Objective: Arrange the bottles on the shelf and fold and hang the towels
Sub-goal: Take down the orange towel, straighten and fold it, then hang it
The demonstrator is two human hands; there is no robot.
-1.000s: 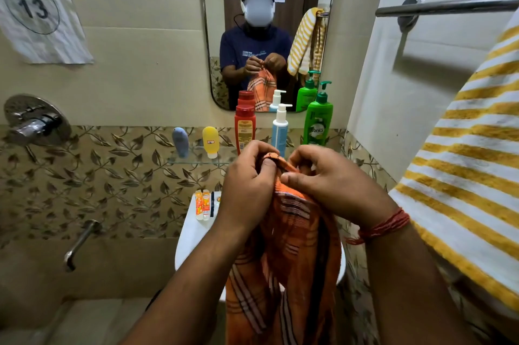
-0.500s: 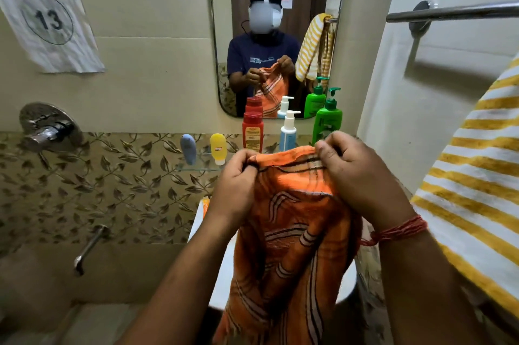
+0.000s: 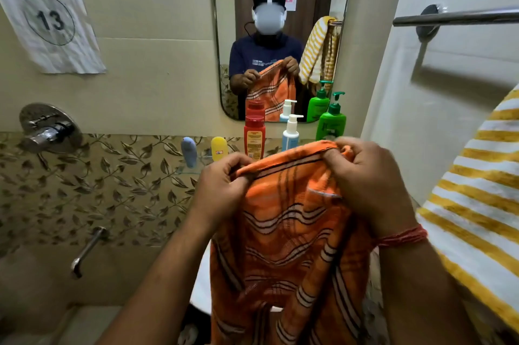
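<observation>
Hands up at chest height: left hand (image 3: 222,184) and right hand (image 3: 365,176) each pinch a top corner of the orange striped cloth towel (image 3: 292,232), hanging lengthwise; chrome towel rail (image 3: 455,17) sits up right, nearer the right hand.

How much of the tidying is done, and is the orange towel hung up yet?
Done, it seems: five bottles stand in a row on the glass shelf, and the yellow striped towel hangs at the right. In hand: the left hand and right hand pinch the orange towel by its top edge. Left: folding it and hanging it, perhaps on the bare rail.
</observation>
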